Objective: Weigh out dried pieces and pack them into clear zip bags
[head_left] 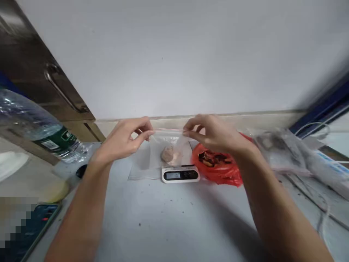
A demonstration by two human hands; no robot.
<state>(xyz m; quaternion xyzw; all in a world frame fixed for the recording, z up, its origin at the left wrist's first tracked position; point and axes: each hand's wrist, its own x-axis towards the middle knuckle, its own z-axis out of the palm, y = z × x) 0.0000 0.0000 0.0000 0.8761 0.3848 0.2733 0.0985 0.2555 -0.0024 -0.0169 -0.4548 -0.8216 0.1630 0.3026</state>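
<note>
Between both hands stretches a clear zip bag (156,145), its top edge pinched at the left corner by my left hand (128,136) and at the right by my right hand (209,133). A brownish lump (167,154) shows through the plastic; I cannot tell what it is. Below and partly behind the bag lies a small white digital scale (180,175) with a lit display, its digits too small to read. Just right of the scale, under my right hand, is an open red plastic bag (220,171) holding dark dried pieces (214,159).
A large water bottle (56,136) with a green label leans in at left, near a phone (35,225). Clear bags (278,151) and white cables (308,196) lie at right. Behind the table (152,222) stands a white wall (174,62).
</note>
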